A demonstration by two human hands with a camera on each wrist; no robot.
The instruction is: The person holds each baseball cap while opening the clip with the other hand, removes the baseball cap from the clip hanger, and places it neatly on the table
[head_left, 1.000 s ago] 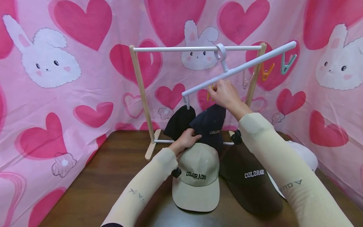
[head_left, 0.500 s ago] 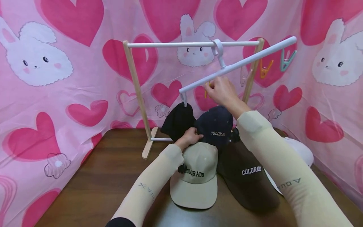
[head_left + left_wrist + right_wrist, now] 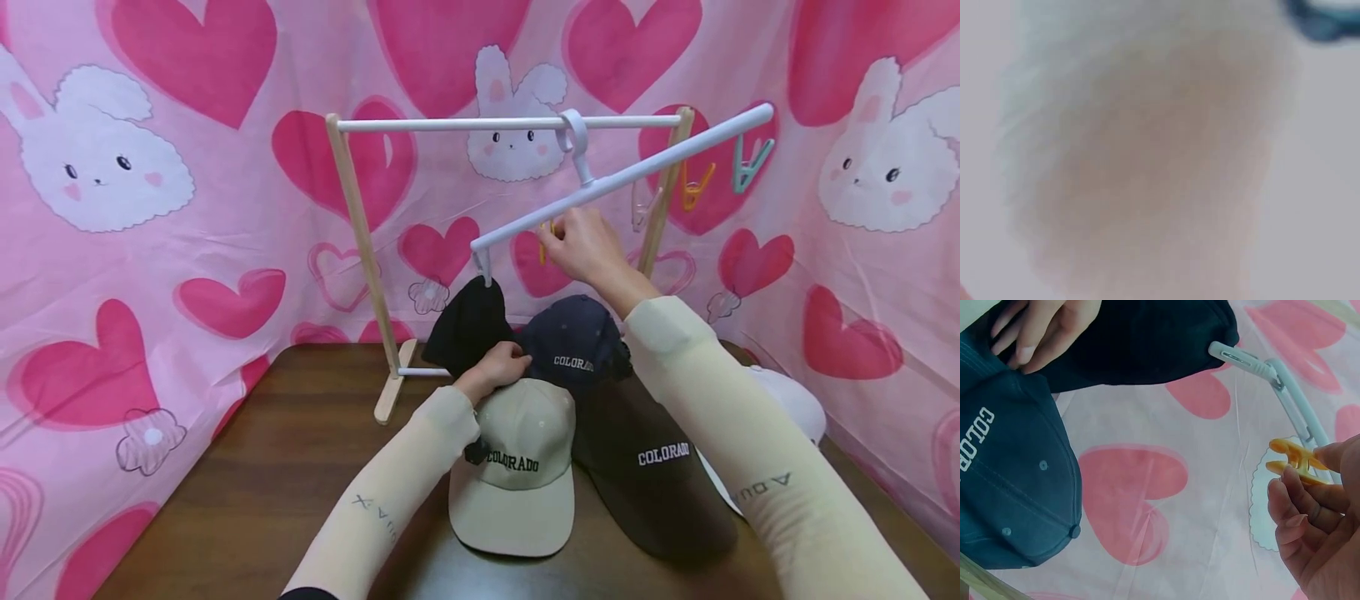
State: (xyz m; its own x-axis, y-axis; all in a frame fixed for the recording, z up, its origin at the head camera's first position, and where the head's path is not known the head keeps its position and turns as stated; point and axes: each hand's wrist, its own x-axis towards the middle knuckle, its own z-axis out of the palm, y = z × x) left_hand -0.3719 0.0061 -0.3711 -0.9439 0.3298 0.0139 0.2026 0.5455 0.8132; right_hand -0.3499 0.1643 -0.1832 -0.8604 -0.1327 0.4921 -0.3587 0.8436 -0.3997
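Observation:
A white clip hanger point(image 3: 660, 162) hooks over the rack's bar and tilts, its left end low. From its leftmost clip point(image 3: 482, 265) hangs a black cap point(image 3: 465, 321), gripped at its edge. My right hand point(image 3: 588, 246) pinches a yellow clothespin point(image 3: 1297, 464) under the hanger bar; in the right wrist view its tips stand apart with nothing between them. With curled fingers my left hand point(image 3: 497, 367) holds the edge of a navy cap point(image 3: 570, 329) lettered in white, beside the black cap. The left wrist view is blurred, showing only skin and sleeve.
In front of the left hand a beige cap point(image 3: 512, 517) rests on the brown table point(image 3: 300, 467). A dark brown cap point(image 3: 660, 492) and a white cap point(image 3: 795, 400) lie to the right, partly behind the right sleeve. An orange clip point(image 3: 696, 187) and a teal clip point(image 3: 750, 165) hang at the hanger's right.
The navy cap has come down and tipped to the right, away from the clips, its lettering now in fuller view. The right hand stays on the yellow clothespin. The head view has shifted slightly.

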